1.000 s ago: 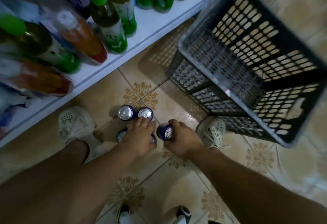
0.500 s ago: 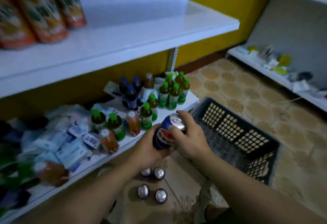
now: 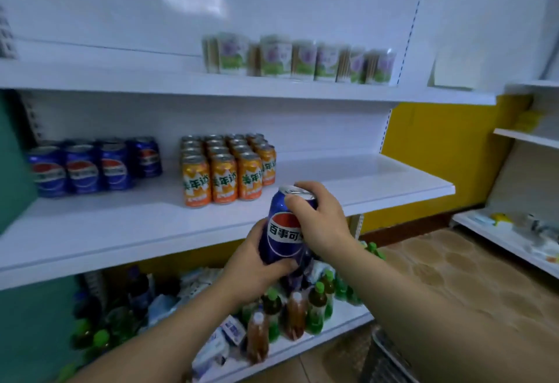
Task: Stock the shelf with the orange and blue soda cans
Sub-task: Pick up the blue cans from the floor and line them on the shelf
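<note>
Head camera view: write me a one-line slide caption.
Left hand and right hand hold a blue soda can before the shelf stocked with blue cans and orange cans.

My left hand and right hand are up off the floor now, gripping one blue can together. I hold it raised in front of the middle shelf instead of down low.

White shelf with a row of blue cans left, a block of orange cans beside, seemingly four deep.
</note>
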Action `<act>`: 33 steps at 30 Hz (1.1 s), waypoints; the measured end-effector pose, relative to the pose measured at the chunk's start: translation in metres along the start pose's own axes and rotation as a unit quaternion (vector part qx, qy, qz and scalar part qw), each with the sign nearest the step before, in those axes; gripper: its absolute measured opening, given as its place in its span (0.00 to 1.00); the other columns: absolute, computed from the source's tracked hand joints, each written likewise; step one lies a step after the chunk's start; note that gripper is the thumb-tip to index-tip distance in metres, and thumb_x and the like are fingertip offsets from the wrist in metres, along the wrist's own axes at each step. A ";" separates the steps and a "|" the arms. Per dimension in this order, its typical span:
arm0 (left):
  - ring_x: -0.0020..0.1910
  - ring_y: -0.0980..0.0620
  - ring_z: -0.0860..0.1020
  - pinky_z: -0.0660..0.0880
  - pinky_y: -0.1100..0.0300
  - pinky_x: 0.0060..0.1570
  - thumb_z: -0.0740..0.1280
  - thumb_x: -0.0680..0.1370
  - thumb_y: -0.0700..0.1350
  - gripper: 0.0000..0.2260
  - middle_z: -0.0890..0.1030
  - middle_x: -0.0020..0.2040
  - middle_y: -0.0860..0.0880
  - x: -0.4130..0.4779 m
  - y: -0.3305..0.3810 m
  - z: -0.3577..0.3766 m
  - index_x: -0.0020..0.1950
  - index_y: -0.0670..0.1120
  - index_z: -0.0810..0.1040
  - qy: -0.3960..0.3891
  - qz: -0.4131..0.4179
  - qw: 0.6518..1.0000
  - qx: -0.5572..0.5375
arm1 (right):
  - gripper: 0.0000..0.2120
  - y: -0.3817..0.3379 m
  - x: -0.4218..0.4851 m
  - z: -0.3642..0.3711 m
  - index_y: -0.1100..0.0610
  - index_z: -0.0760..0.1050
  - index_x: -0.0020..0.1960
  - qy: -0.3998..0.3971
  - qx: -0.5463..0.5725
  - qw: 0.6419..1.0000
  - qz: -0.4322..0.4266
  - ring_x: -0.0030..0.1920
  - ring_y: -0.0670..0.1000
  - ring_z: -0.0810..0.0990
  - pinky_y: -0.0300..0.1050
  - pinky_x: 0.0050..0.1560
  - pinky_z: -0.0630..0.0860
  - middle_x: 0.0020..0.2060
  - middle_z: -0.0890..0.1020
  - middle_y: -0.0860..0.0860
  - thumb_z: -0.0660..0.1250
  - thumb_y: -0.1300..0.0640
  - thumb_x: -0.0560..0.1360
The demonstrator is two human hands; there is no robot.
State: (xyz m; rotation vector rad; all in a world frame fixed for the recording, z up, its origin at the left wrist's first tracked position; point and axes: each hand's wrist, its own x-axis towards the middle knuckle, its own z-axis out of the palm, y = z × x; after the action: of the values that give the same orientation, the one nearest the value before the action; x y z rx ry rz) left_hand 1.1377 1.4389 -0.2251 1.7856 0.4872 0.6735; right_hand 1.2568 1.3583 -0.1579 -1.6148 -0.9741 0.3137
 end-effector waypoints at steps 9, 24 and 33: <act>0.64 0.60 0.72 0.70 0.60 0.60 0.73 0.70 0.56 0.34 0.74 0.63 0.58 -0.010 0.002 -0.168 0.72 0.60 0.61 0.074 -0.071 0.960 0.259 | 0.20 -0.056 0.052 0.135 0.48 0.69 0.65 -0.118 -0.121 0.982 -0.089 0.55 0.52 0.76 0.52 0.54 0.77 0.55 0.77 0.49 0.62 0.43 0.75; 0.78 0.48 0.45 0.45 0.41 0.74 0.48 0.77 0.70 0.34 0.46 0.80 0.50 -0.021 -0.080 -0.345 0.79 0.56 0.49 0.068 -0.331 0.761 0.554 | 0.23 -0.036 0.115 0.269 0.48 0.65 0.67 -0.204 -0.221 0.943 -0.140 0.58 0.51 0.75 0.49 0.56 0.75 0.60 0.75 0.50 0.60 0.40 0.76; 0.78 0.49 0.44 0.44 0.42 0.75 0.47 0.76 0.71 0.35 0.45 0.80 0.52 -0.021 -0.094 -0.347 0.79 0.57 0.47 0.087 -0.310 0.760 0.565 | 0.29 -0.016 0.130 0.285 0.42 0.65 0.61 -0.206 -0.172 0.954 -0.137 0.54 0.48 0.76 0.48 0.55 0.78 0.55 0.74 0.45 0.74 0.39 0.65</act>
State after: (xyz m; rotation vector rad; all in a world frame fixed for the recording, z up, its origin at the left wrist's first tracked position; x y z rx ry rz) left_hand 0.8935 1.7035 -0.2409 2.4094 1.8114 -0.0167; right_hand 1.1411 1.6477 -0.1904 -1.7311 -1.6291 0.3081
